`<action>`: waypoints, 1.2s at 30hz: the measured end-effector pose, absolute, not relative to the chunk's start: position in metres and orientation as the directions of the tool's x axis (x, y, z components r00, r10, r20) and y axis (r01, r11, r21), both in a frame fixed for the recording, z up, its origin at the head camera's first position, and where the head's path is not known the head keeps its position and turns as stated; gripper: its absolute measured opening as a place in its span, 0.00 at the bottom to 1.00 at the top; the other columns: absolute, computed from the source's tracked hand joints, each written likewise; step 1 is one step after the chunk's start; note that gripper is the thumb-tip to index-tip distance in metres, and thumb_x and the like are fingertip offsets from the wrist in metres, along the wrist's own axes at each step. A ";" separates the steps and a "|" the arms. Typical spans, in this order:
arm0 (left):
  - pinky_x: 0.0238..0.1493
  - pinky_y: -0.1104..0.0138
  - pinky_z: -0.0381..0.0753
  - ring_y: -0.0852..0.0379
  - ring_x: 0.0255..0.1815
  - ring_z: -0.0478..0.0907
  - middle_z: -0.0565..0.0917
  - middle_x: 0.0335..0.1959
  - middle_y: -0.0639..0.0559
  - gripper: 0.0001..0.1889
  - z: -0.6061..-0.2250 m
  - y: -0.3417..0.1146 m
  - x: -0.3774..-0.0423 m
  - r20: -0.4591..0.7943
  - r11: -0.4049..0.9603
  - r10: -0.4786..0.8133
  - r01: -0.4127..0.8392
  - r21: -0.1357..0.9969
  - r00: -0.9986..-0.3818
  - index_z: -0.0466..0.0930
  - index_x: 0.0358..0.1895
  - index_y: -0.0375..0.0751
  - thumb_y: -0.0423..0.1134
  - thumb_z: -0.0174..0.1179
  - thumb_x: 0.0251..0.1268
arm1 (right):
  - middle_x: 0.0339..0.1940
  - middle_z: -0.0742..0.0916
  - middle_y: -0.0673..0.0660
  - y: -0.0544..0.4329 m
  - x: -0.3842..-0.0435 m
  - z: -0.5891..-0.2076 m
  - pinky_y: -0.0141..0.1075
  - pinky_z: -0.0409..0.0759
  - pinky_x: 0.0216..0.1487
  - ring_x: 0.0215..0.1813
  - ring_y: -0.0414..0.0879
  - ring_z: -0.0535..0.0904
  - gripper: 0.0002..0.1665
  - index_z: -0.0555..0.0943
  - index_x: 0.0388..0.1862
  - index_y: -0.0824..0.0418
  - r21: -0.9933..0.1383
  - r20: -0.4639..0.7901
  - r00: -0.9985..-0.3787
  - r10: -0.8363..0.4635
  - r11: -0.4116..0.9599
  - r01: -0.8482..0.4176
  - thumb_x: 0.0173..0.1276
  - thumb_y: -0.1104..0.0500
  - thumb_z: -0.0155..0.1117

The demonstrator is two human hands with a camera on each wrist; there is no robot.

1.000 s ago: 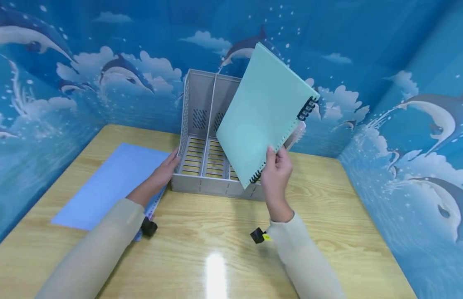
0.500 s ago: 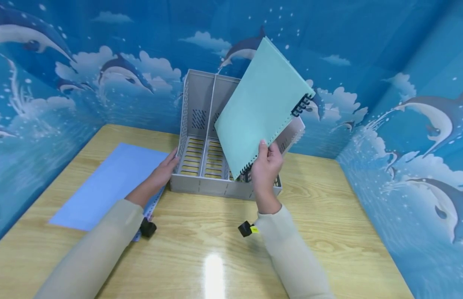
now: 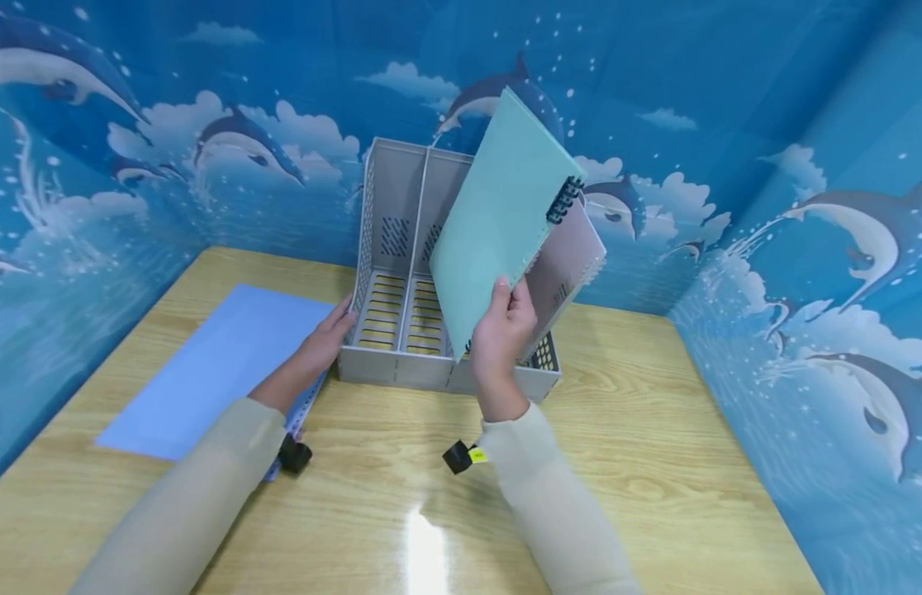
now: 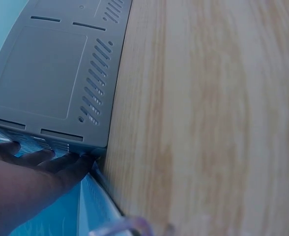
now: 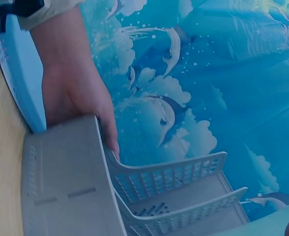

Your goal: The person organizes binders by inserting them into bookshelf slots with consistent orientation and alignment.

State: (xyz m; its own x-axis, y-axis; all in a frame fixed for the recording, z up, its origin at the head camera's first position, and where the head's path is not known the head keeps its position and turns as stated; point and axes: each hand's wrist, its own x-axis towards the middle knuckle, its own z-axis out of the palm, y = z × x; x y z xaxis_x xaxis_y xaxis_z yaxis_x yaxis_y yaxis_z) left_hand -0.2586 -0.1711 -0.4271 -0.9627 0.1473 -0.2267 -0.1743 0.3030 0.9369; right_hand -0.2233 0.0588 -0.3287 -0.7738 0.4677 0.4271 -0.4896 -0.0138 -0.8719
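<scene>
In the head view my right hand (image 3: 503, 330) pinches a pale green spiral-bound notebook (image 3: 498, 207) by its black-coiled edge. The notebook tilts in front of a grey file organizer (image 3: 424, 370), hiding part of its middle and right compartments. At the organizer's left wall, my left hand (image 3: 321, 340) rests its fingers against the outer side. The left wrist view shows those fingers (image 4: 36, 158) along the grey side panel. In the right wrist view the left hand (image 5: 75, 88) touches the wall too. A pinkish notebook (image 3: 568, 256) leans in the organizer's right part.
A blue notebook or folder (image 3: 230, 364) lies on the wooden table (image 3: 654, 463), partly under my left forearm. Blue dolphin-patterned curtains (image 3: 818, 273) enclose the back and sides. Perforated dividers separate the organizer's compartments.
My right hand has moved left with the green notebook, uncovering the pinkish notebook and the organizer's right front corner. The left hand has stayed at the left wall.
</scene>
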 end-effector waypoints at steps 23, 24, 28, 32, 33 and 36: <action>0.71 0.35 0.32 0.41 0.78 0.28 0.33 0.80 0.53 0.29 -0.427 -0.171 -0.257 -0.212 0.294 0.156 -0.159 0.942 -0.965 0.28 0.76 0.72 0.58 0.27 0.79 | 0.69 0.74 0.59 0.030 -0.238 -0.335 0.36 0.71 0.68 0.69 0.48 0.70 0.23 0.68 0.70 0.66 -0.837 0.446 -0.784 0.432 -0.109 -0.536 0.79 0.66 0.43; 0.71 0.35 0.32 0.41 0.78 0.27 0.33 0.80 0.53 0.29 -0.427 -0.172 -0.257 -0.212 0.294 0.156 -0.160 0.942 -0.965 0.28 0.76 0.72 0.58 0.27 0.79 | 0.69 0.74 0.58 0.030 -0.240 -0.336 0.35 0.70 0.68 0.70 0.47 0.69 0.23 0.68 0.70 0.65 -0.839 0.446 -0.783 0.434 -0.103 -0.534 0.79 0.65 0.44; 0.71 0.35 0.31 0.41 0.78 0.27 0.32 0.80 0.53 0.29 -0.427 -0.172 -0.257 -0.209 0.296 0.160 -0.155 0.942 -0.965 0.28 0.76 0.73 0.58 0.27 0.79 | 0.69 0.74 0.56 0.028 -0.242 -0.339 0.34 0.70 0.68 0.70 0.46 0.69 0.23 0.68 0.71 0.62 -0.846 0.442 -0.782 0.439 -0.087 -0.526 0.79 0.64 0.44; 0.71 0.35 0.31 0.41 0.78 0.28 0.33 0.80 0.53 0.29 -0.427 -0.171 -0.257 -0.205 0.297 0.154 -0.153 0.942 -0.966 0.28 0.76 0.72 0.58 0.28 0.79 | 0.69 0.74 0.54 0.027 -0.244 -0.342 0.35 0.71 0.67 0.69 0.45 0.70 0.24 0.68 0.71 0.61 -0.860 0.435 -0.787 0.437 -0.058 -0.507 0.79 0.62 0.44; 0.71 0.35 0.31 0.41 0.78 0.28 0.33 0.80 0.53 0.29 -0.427 -0.171 -0.258 -0.206 0.298 0.151 -0.154 0.942 -0.967 0.28 0.76 0.72 0.57 0.28 0.79 | 0.69 0.74 0.54 0.027 -0.245 -0.343 0.35 0.71 0.67 0.69 0.44 0.70 0.24 0.67 0.72 0.60 -0.864 0.433 -0.791 0.433 -0.050 -0.501 0.79 0.62 0.44; 0.71 0.35 0.31 0.41 0.78 0.28 0.33 0.80 0.53 0.29 -0.428 -0.171 -0.258 -0.207 0.295 0.146 -0.157 0.943 -0.967 0.29 0.76 0.72 0.57 0.28 0.79 | 0.70 0.73 0.53 0.026 -0.246 -0.345 0.35 0.71 0.67 0.69 0.43 0.69 0.25 0.66 0.73 0.59 -0.876 0.424 -0.799 0.427 -0.030 -0.481 0.80 0.60 0.43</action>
